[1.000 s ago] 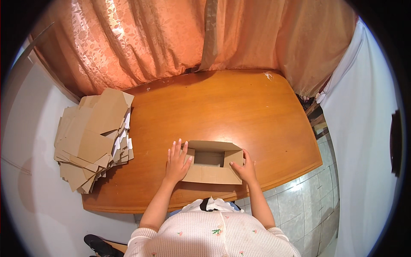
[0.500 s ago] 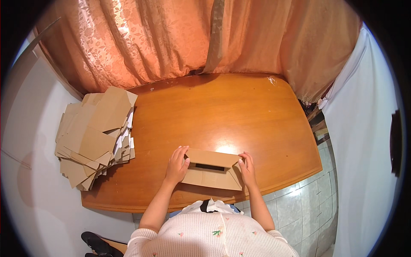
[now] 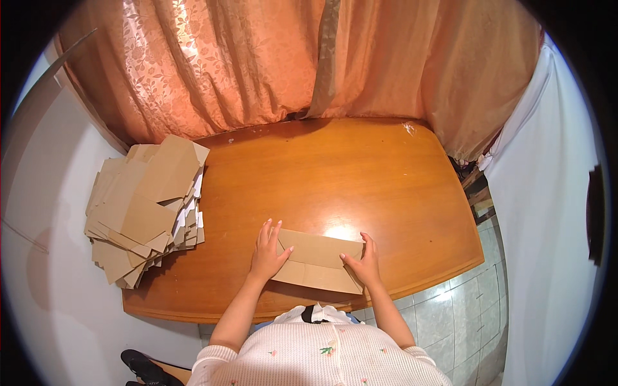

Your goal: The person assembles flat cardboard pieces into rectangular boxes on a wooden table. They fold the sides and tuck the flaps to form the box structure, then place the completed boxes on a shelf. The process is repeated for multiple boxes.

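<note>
A brown cardboard box blank (image 3: 318, 260) lies pressed flat near the front edge of the wooden table (image 3: 335, 174). My left hand (image 3: 268, 249) rests palm down on its left end, fingers spread. On the right end sits my right hand (image 3: 362, 262), with the fingers laid against the cardboard edge. Both hands press on the cardboard rather than grip it.
A messy stack of flat cardboard blanks (image 3: 145, 209) hangs over the table's left end. An orange curtain (image 3: 290, 64) runs along the far side. A white wall is to the left, and a tiled floor (image 3: 450, 321) lies at the right front.
The box stood open as a hollow shell a second ago. It has been pushed down and now lies flat under both hands.
</note>
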A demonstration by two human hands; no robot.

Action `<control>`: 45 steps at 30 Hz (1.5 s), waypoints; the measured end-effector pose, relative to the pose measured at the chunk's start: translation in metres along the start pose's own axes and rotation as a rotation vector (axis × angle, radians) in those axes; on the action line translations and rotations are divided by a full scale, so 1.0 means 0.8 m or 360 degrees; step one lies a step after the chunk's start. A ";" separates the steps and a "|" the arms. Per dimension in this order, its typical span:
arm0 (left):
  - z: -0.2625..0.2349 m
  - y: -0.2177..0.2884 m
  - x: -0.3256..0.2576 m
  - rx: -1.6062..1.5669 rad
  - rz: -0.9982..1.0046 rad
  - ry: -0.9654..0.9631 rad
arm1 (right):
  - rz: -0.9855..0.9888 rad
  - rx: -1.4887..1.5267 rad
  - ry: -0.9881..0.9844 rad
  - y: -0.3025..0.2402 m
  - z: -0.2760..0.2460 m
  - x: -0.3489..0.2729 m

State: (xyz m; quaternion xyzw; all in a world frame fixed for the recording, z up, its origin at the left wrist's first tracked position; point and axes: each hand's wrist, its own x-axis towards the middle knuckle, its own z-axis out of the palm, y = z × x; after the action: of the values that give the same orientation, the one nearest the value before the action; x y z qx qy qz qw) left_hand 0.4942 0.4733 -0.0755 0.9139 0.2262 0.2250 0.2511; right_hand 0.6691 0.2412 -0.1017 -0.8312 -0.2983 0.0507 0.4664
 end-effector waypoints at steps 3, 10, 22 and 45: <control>0.001 -0.003 0.001 0.0048 -0.0039 -0.0017 | -0.0027 -0.0146 -0.0017 -0.009 -0.005 0.001; 0.003 -0.001 0.000 0.0076 -0.0093 -0.0064 | 0.0009 -0.0227 -0.0054 -0.008 -0.006 0.000; 0.004 0.000 0.001 0.0032 -0.0199 -0.0098 | 0.0140 -0.0338 -0.0008 -0.013 -0.005 -0.003; -0.009 0.025 0.007 -0.0787 -0.0622 0.0454 | 0.0550 0.0551 0.0275 -0.039 -0.049 0.022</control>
State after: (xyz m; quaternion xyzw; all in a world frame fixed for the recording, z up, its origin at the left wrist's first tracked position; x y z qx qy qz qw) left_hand 0.5008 0.4631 -0.0568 0.7241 0.3686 0.3462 0.4690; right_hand 0.6835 0.2334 -0.0512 -0.7789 -0.0979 0.1088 0.6098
